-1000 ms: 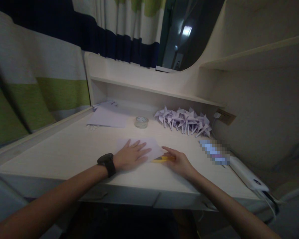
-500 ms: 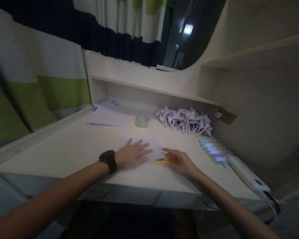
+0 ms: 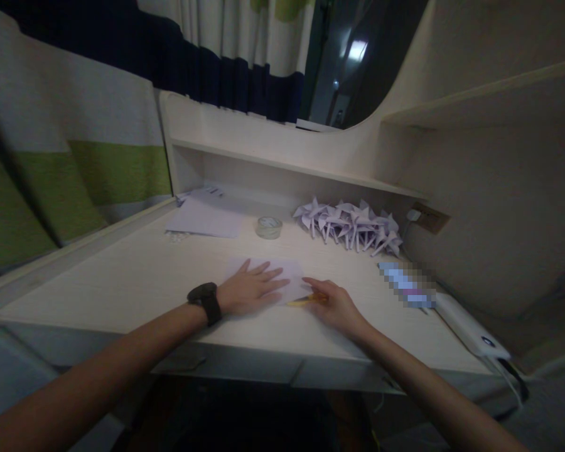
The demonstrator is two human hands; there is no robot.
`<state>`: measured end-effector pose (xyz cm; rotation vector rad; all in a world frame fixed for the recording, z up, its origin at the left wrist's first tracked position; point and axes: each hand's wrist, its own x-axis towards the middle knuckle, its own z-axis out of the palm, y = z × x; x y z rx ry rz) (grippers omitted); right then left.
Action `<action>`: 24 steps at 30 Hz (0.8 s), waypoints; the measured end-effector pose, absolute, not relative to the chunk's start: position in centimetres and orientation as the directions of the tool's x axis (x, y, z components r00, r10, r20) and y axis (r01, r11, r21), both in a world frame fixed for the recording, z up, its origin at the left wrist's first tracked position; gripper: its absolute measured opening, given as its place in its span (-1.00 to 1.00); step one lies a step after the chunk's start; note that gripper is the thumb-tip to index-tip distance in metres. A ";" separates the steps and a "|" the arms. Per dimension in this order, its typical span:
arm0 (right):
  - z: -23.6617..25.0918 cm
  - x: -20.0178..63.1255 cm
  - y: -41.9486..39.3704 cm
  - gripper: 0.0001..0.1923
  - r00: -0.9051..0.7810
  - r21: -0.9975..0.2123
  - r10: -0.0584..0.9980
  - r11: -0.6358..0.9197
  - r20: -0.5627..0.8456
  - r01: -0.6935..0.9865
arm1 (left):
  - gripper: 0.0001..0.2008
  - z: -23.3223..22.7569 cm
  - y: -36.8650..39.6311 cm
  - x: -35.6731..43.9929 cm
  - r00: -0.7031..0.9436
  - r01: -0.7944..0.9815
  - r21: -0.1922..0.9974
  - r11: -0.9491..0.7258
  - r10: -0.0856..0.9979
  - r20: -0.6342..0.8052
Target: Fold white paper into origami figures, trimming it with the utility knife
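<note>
My left hand, with a black watch on its wrist, lies flat with fingers spread on a pale sheet of paper on the desk. My right hand grips a thin yellow tool, a pencil or a cutter, whose tip rests at the sheet's near right edge. The two hands are a few centimetres apart.
Behind the sheet stand a roll of clear tape, a pile of folded paper pinwheels and a stack of loose sheets. A white power strip lies at the right edge. A shelf runs above the desk; curtains hang left.
The yellow tool and my right hand have shifted slightly left along the sheet's edge. My left hand stays flat on the paper. The view has tilted a little.
</note>
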<state>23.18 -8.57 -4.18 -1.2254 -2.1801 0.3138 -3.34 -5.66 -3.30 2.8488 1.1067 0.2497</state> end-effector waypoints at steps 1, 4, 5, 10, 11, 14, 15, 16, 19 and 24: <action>-4.3 23.1 -8.5 -0.46 -0.376 -0.486 0.836 0.541 0.400 0.686 | -0.49 -3.3 -5.7 -3.3 0.725 0.665 0.129 -0.736 0.677 0.126; -4.5 23.1 -8.4 -0.48 -0.391 -0.512 0.822 0.566 0.414 0.647 | -0.49 -3.3 -5.7 -3.3 0.718 0.671 0.132 -0.730 0.683 0.133; -4.5 23.1 -8.3 -0.48 -0.404 -0.510 0.813 0.579 0.419 0.635 | -0.49 -3.3 -5.7 -3.3 0.716 0.672 0.135 -0.728 0.685 0.134; -4.0 23.2 -8.5 -0.48 -0.442 -0.473 0.793 0.606 0.419 0.639 | -0.47 -3.4 -5.3 -3.4 0.719 0.668 0.161 -0.727 0.686 0.114; -4.0 23.2 -8.5 -0.49 -0.442 -0.470 0.797 0.601 0.411 0.646 | -0.47 -3.5 -5.1 -3.5 0.715 0.671 0.164 -0.723 0.690 0.111; -4.1 23.2 -8.7 -0.50 -0.439 -0.458 0.805 0.590 0.400 0.665 | -0.49 -3.7 -4.8 -3.8 0.694 0.692 0.151 -0.705 0.709 0.125; -4.2 23.2 -8.8 -0.49 -0.437 -0.449 0.806 0.588 0.400 0.673 | -0.50 -3.8 -4.7 -3.8 0.687 0.699 0.142 -0.701 0.713 0.139; -4.2 23.2 -8.9 -0.48 -0.432 -0.441 0.808 0.583 0.401 0.682 | -0.50 -3.9 -4.7 -3.9 0.681 0.704 0.130 -0.698 0.716 0.154; -4.2 23.0 -9.1 -0.48 -0.406 -0.434 0.819 0.563 0.406 0.703 | -0.51 -4.0 -4.9 -3.9 0.671 0.714 0.101 -0.693 0.719 0.182; -4.1 22.4 -9.2 -0.47 -0.409 -0.421 0.824 0.555 0.391 0.717 | -0.52 -4.1 -5.1 -3.8 0.674 0.713 0.084 -0.696 0.714 0.188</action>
